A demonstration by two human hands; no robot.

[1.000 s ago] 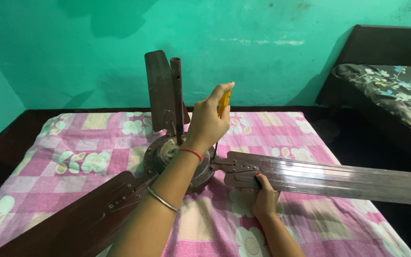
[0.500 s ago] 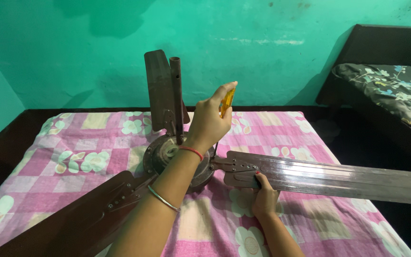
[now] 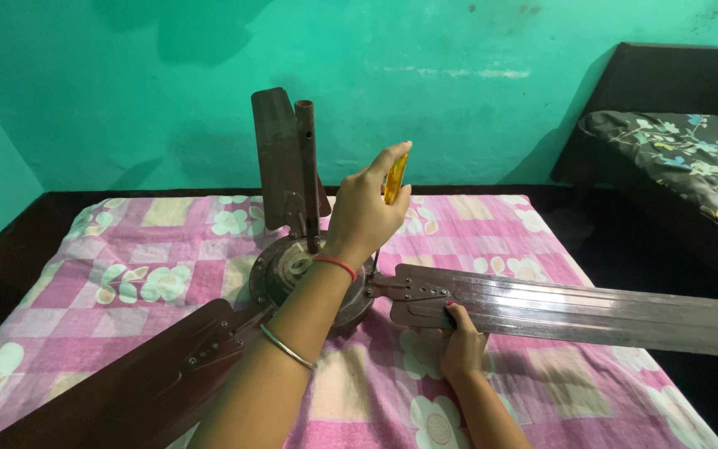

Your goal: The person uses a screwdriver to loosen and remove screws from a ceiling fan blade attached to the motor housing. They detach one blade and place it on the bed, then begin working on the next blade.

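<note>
A brown ceiling fan lies on a bed, its round motor (image 3: 280,270) in the middle with the down rod (image 3: 307,170) standing up. My left hand (image 3: 366,212) is shut on the yellow handle of a screwdriver (image 3: 395,177). The screwdriver stands upright, with its thin shaft pointing down to the bracket of the right blade. My right hand (image 3: 463,341) rests on the near edge of that right blade (image 3: 575,312), close to its screws, pressing it down. A second blade (image 3: 159,374) runs toward the lower left, and a third (image 3: 274,158) points away from me.
The fan lies on a pink checked sheet with flowers (image 3: 143,283) over a dark bed frame. A green wall (image 3: 168,83) stands behind. A second bed with a dark floral cover (image 3: 683,154) is at the right, across a dark gap.
My left hand has shifted slightly on the screwdriver handle above the blade bracket. My right hand stays on the blade.
</note>
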